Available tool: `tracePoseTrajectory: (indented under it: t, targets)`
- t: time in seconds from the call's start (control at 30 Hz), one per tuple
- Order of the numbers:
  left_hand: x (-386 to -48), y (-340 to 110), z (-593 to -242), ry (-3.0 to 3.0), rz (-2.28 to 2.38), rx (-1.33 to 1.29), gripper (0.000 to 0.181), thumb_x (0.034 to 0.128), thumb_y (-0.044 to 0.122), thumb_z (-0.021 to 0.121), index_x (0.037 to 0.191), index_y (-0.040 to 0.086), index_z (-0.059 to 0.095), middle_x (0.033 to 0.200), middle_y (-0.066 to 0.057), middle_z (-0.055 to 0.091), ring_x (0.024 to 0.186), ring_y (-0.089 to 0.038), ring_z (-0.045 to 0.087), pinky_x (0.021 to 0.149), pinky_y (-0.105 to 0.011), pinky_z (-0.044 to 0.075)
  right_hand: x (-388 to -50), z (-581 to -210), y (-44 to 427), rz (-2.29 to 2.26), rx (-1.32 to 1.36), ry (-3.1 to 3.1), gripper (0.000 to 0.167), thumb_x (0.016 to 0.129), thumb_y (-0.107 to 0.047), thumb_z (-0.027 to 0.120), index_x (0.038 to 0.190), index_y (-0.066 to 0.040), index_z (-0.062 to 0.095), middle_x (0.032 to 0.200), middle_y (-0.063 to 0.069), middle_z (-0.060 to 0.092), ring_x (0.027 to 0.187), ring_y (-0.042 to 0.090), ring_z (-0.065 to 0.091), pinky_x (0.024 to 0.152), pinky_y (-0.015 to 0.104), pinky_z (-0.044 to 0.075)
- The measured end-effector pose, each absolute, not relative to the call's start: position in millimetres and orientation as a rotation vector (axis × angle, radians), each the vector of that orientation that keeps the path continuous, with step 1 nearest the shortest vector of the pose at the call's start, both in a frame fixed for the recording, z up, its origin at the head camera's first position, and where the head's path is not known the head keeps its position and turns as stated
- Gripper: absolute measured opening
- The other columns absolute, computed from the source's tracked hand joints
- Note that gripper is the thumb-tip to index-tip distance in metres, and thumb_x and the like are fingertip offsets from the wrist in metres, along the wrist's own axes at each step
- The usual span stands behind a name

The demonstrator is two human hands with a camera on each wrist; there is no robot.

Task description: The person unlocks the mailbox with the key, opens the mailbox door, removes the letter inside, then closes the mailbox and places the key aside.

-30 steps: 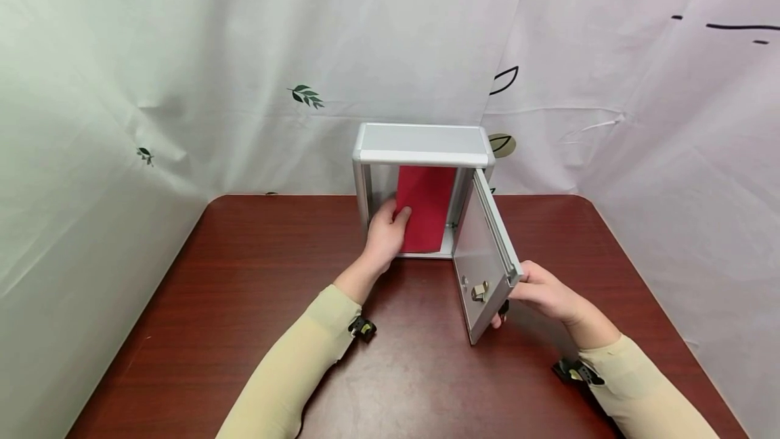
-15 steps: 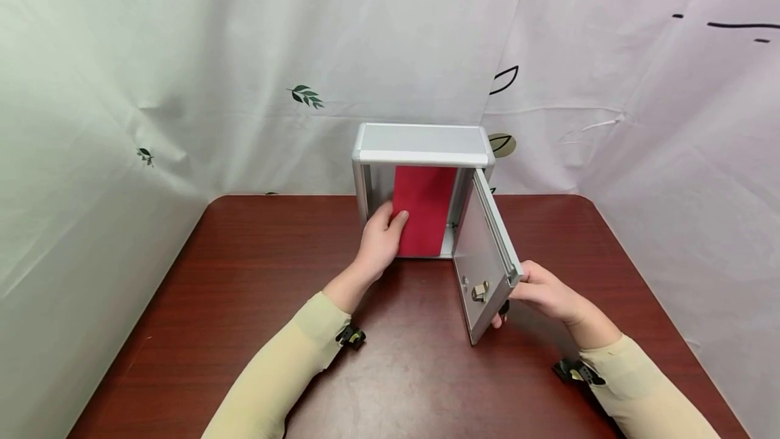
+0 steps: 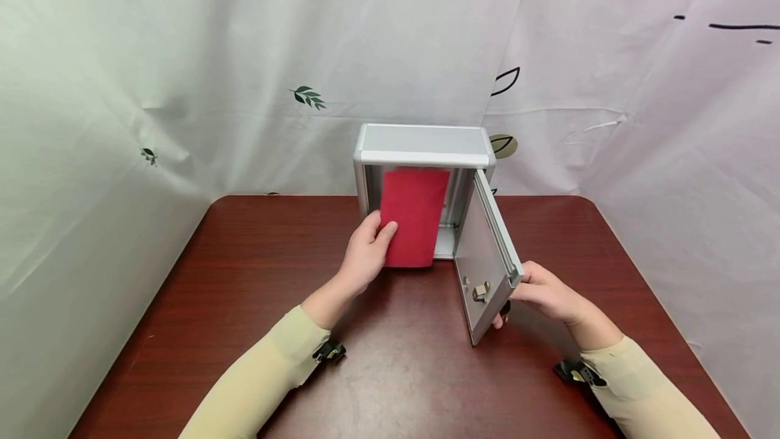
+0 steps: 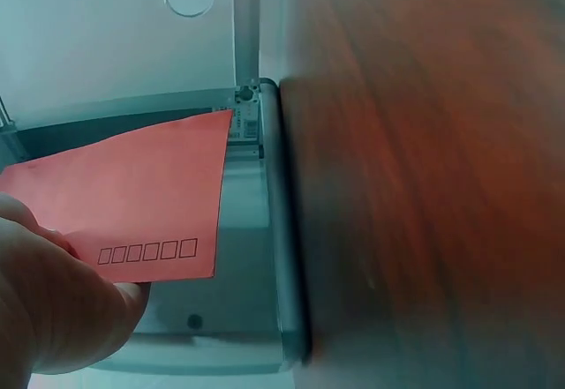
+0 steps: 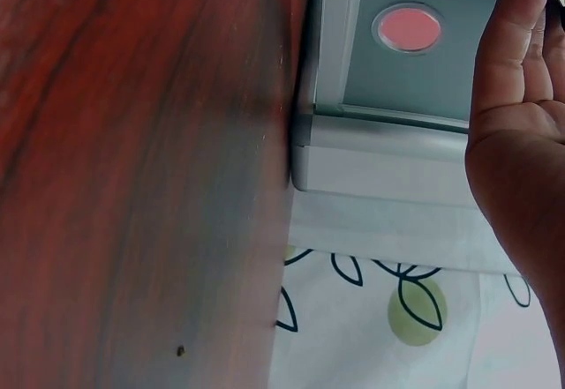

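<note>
One open door partly hides right fingers, hold unclear; left fingers pinch red envelope at silver box.

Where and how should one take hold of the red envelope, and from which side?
Probably by the left edge, below mid-height, coming from the person's left, thumb in front, fingers behind. The red envelope is flat and roughly upright, suiting a pinch; the open door crowds its right. The left hand grips it there.
</note>
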State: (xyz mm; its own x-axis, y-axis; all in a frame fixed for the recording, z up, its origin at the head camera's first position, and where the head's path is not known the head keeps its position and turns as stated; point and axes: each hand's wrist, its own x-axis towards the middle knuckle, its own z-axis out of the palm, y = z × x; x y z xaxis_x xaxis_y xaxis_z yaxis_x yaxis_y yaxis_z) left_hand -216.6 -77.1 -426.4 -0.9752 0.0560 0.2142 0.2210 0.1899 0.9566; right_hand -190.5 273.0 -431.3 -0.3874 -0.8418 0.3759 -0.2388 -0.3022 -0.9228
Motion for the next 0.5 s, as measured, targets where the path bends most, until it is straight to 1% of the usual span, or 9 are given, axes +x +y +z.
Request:
tracePoseTrajectory:
  t: [0.1, 0.23, 0.37, 0.5]
  targets:
    - [-211.3, -84.8, -428.0, -2.327, -1.911, -0.267, 0.008, 0.1134, 0.016, 0.065, 0.114, 0.008, 0.068, 0.096, -0.01, 0.072, 0.085, -0.026, 0.072, 0.079, -0.036, 0.056, -190.6, -432.1, 273.2, -1.73, -1.378, 1.485, 0.036, 0.111, 0.016, 0.038, 0.115, 0.009, 0.074, 0.086, 0.03, 0.072, 0.08, 0.037, 0.073, 0.074, 0.05, 0.063]
    - [-204.5, -94.8, -428.1, -2.335, -1.935, -0.248, 0.01, 0.1136, 0.017, 0.065, 0.119, 0.01, 0.069, 0.099, -0.01, 0.073, 0.088, -0.027, 0.074, 0.081, -0.039, 0.058, -190.6, -432.6, 273.6, -1.73, -1.375, 1.48, 0.036, 0.111, 0.016, 0.038, 0.114, 0.01, 0.073, 0.086, 0.031, 0.071, 0.081, 0.037, 0.073, 0.075, 0.048, 0.063]
    - [-198.8, -103.8, -426.8, -2.336, -1.956, -0.231, 0.011, 0.1138, 0.018, 0.065, 0.12, 0.01, 0.069, 0.103, -0.011, 0.074, 0.091, -0.028, 0.075, 0.082, -0.04, 0.06, -190.8, -432.8, 274.4, -1.738, -1.373, 1.475, 0.037, 0.11, 0.016, 0.038, 0.115, 0.01, 0.075, 0.087, 0.032, 0.072, 0.082, 0.035, 0.075, 0.077, 0.047, 0.065]
    - [-193.3, -113.6, -423.9, -2.324, -1.977, -0.224, 0.014, 0.1138, 0.019, 0.066, 0.123, 0.01, 0.069, 0.109, -0.013, 0.075, 0.094, -0.03, 0.076, 0.082, -0.04, 0.063, -191.2, -432.5, 273.8, -1.739, -1.378, 1.476, 0.037, 0.111, 0.016, 0.039, 0.115, 0.01, 0.075, 0.087, 0.031, 0.073, 0.081, 0.035, 0.076, 0.075, 0.048, 0.064]
